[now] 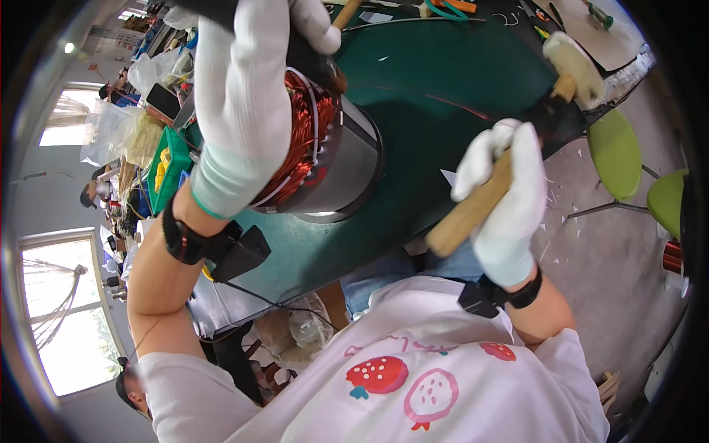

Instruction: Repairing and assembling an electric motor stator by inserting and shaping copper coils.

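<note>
A mallet with a pale, thick head (574,70) and a wooden handle (476,207) is in my right hand (513,199). The white-gloved fingers wrap round the handle, and the head stands up and to the right of the hand. On the left, my left hand (247,88), also gloved in white, is closed round a dark piece (314,63) whose kind I cannot make out. That piece rests at a ring of red-brown copper wire windings (306,125). White lacing crosses the windings, which stick out of a grey metal cylinder (347,159) lying on the green table.
The green table (436,74) curves away below both hands. Another wooden handle (347,13) and a teal loop (447,10) lie at its far side. Left stands a green bin (170,166); right, green chairs (617,155). Other people (133,384) are at the left.
</note>
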The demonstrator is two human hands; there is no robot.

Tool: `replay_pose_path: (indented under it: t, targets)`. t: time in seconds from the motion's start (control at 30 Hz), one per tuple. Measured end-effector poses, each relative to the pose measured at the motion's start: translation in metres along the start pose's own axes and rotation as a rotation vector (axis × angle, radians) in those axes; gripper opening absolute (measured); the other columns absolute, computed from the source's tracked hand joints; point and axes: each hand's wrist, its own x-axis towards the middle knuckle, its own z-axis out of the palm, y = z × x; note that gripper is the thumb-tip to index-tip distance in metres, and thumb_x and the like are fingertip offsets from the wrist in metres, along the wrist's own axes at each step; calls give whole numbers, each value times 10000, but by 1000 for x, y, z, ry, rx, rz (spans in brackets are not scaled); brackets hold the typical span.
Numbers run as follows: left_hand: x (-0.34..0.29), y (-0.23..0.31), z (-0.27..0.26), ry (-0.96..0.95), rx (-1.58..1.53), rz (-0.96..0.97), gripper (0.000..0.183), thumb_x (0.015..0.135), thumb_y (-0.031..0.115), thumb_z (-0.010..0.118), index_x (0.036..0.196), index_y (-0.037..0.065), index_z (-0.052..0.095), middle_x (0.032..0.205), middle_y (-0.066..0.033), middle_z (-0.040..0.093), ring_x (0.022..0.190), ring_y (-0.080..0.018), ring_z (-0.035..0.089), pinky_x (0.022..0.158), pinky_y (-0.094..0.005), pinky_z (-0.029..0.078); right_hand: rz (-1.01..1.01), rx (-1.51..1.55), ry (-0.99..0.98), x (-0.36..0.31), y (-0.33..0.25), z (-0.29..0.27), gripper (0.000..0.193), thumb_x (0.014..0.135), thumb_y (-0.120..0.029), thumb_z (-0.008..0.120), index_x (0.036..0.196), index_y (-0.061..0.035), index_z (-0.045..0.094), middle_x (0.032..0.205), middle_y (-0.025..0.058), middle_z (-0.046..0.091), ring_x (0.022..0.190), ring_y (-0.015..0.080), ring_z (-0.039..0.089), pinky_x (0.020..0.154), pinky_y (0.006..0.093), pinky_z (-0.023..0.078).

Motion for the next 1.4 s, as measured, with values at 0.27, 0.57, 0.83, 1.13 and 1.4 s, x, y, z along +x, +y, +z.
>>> replay_pose_path:
  t: [0.27, 0.57, 0.83, 1.13, 1.4]
  targets:
    - [-1, -7, -18, -17, -70, 178, 464, 1088, 497, 467, 1200, 53, 547, 937, -59, 487, 831, -200, 481, 874, -434, 468, 320, -280, -461, -18, 14, -17, 391, 1106, -295, 403, 827, -71, 560, 589, 44, 539, 493, 136, 532, 494, 266, 445]
    - [-2, -9, -24, -161, -188, 230, 501, 1081, 507, 472, 1243, 42, 560, 920, -49, 466, 799, -197, 449, 788, -417, 432, 463, -120, -502, -41, 33, -8, 221, 1068, -216, 505, 993, -13, 553, 647, 31, 570, 532, 126, 552, 545, 276, 463]
    - [-2, 4, 21, 82, -253, 228, 479, 1087, 537, 438, 1182, 79, 542, 759, -8, 524, 612, -122, 533, 620, -315, 510, 387, -127, -522, -65, 49, -3, 165, 1056, -189, 552, 1048, -27, 523, 683, 53, 576, 570, 138, 568, 541, 282, 467]
    - [9, -18, 3, -68, -199, 351, 509, 1093, 535, 415, 1220, 53, 517, 757, 10, 513, 624, -110, 530, 669, -307, 513, 139, 116, -207, -58, 46, -5, 312, 1077, -389, 454, 935, -118, 516, 705, 66, 542, 543, 193, 536, 513, 296, 463]
    - [8, -27, -1, -154, -178, 439, 579, 1064, 576, 445, 1245, 27, 483, 827, 4, 512, 706, -100, 534, 697, -299, 514, 118, 83, -277, -50, 45, -14, 283, 1068, -300, 531, 933, -53, 506, 717, 49, 530, 586, 142, 554, 570, 291, 488]
